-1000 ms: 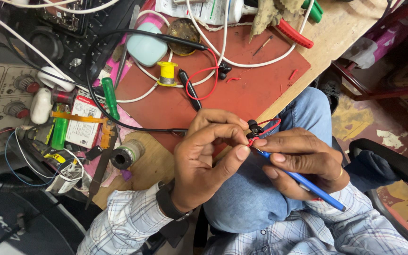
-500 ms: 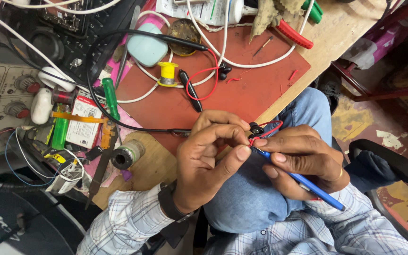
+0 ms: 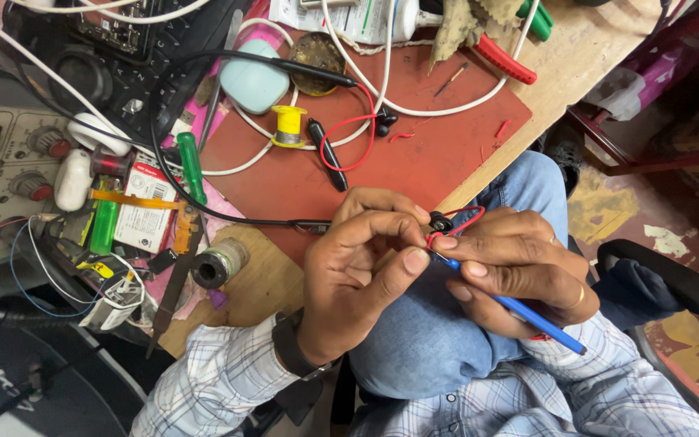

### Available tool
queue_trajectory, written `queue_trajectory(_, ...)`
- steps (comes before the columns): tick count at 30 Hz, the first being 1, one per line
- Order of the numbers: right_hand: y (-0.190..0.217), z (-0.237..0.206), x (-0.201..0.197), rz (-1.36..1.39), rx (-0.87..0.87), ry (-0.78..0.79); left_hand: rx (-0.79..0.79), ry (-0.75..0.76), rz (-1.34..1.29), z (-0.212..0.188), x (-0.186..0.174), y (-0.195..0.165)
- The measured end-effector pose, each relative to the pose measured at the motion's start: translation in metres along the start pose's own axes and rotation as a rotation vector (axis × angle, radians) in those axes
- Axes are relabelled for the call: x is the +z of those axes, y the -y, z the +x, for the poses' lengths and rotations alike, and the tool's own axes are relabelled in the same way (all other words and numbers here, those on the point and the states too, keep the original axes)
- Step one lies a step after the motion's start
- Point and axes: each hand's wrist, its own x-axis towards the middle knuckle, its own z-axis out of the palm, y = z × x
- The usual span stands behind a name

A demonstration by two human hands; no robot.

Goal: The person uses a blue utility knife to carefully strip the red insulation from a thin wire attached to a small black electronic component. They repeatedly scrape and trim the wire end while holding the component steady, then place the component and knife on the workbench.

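Right now the left hand (image 3: 357, 275) pinches a small black part (image 3: 441, 221) on thin red wire (image 3: 464, 214) above the lap; the right hand (image 3: 519, 267), closed around a blue tool (image 3: 519, 311), could slip and nick it.

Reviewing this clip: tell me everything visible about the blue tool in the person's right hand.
The blue tool is a thin, pen-like rod with a smooth blue shaft that looks like plastic. It lies slanted, its working tip up and toward the left, its rear end sticking out below the right hand over the checked sleeve. The right hand's fingers wrap its middle. The tip meets a thin red wire beside a small black part, which the left hand pinches. The tip's exact shape is too small to tell.
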Motion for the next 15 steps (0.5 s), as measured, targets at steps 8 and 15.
queue_trajectory(8, 0.006, -0.004, 0.005, -0.046, -0.016, -0.026, -0.013, 0.006, -0.010, -0.008, -0.005, 0.002)
queue_trajectory(15, 0.017, -0.002, 0.007, -0.081, -0.004, -0.051, -0.024, 0.034, 0.001, -0.011, 0.000, -0.007)
